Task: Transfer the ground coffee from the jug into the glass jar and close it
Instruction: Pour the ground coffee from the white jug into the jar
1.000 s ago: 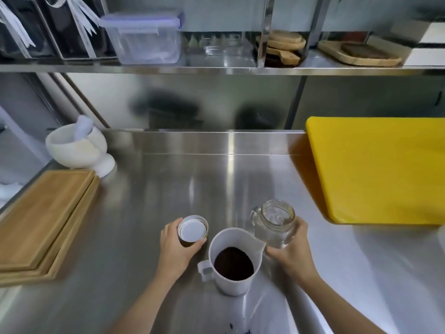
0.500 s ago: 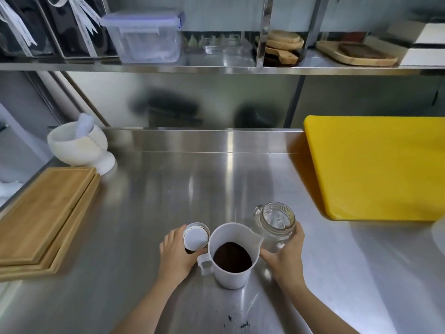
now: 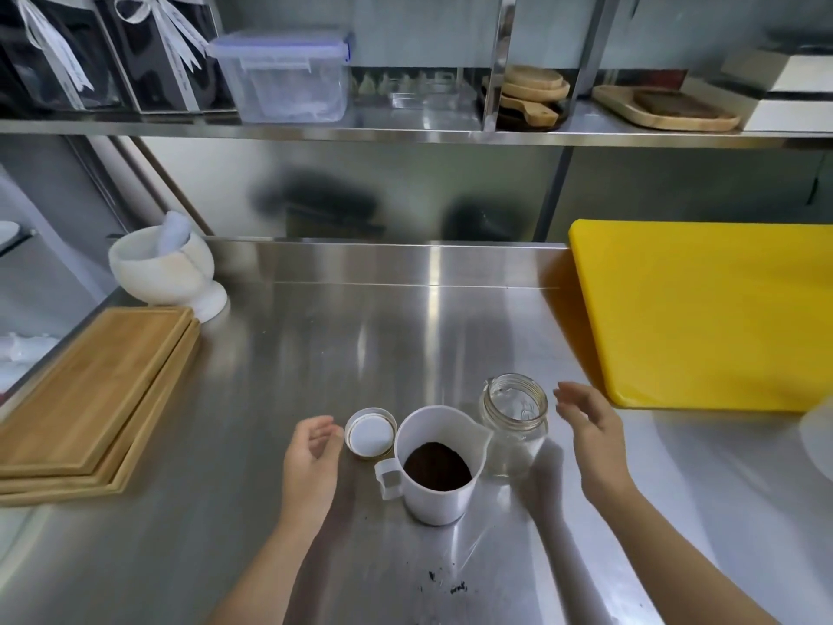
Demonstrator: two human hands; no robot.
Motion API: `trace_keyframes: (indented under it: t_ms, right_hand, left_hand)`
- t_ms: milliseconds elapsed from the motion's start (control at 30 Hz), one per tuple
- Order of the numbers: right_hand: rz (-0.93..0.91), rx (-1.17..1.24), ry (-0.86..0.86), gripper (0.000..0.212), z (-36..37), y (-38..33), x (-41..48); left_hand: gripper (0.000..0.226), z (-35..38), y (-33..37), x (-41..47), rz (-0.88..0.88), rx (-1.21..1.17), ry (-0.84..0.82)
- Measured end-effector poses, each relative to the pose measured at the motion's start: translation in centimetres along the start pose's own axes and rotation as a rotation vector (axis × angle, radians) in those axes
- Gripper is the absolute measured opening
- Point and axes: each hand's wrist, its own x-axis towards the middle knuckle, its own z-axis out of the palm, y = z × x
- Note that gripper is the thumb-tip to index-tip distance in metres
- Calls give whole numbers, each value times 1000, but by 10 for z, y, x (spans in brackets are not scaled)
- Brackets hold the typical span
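Note:
A white jug [image 3: 439, 498] with dark ground coffee [image 3: 436, 465] in its bottom stands on the steel counter, handle toward the left. Just right of it stands an open, empty glass jar [image 3: 514, 428]. The jar's lid [image 3: 370, 433] lies upside down on the counter just left of the jug. My left hand [image 3: 311, 462] hovers beside the lid, fingers loosely curled, holding nothing. My right hand [image 3: 592, 437] is a little right of the jar, fingers spread, not touching it.
A yellow cutting board [image 3: 703, 313] covers the right side of the counter. Stacked wooden boards [image 3: 94, 399] lie at the left, with a white mortar and pestle [image 3: 167, 263] behind them. A few coffee grounds [image 3: 444, 581] are scattered near the front. A shelf [image 3: 405, 133] runs overhead.
My left hand set the lid down on the counter and let go. My right hand set the jar down beside the jug and pulled away to the right.

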Motion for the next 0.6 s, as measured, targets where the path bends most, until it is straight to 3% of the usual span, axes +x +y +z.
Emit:
trace_keyframes:
  t_ms: [100, 267, 433, 600]
  right_hand:
    - [79, 42, -78, 21, 2, -13, 12]
    - [140, 37, -181, 24, 10, -17, 3]
    - [172, 58, -165, 30, 10, -16, -16]
    - [108, -7, -164, 23, 1, -13, -34]
  left_hand:
    - [5, 6, 12, -12, 46, -41, -55]
    - [25, 14, 19, -25, 31, -47, -151]
    - [36, 17, 18, -34, 23, -8, -186]
    - [48, 18, 18, -41, -29, -51, -197]
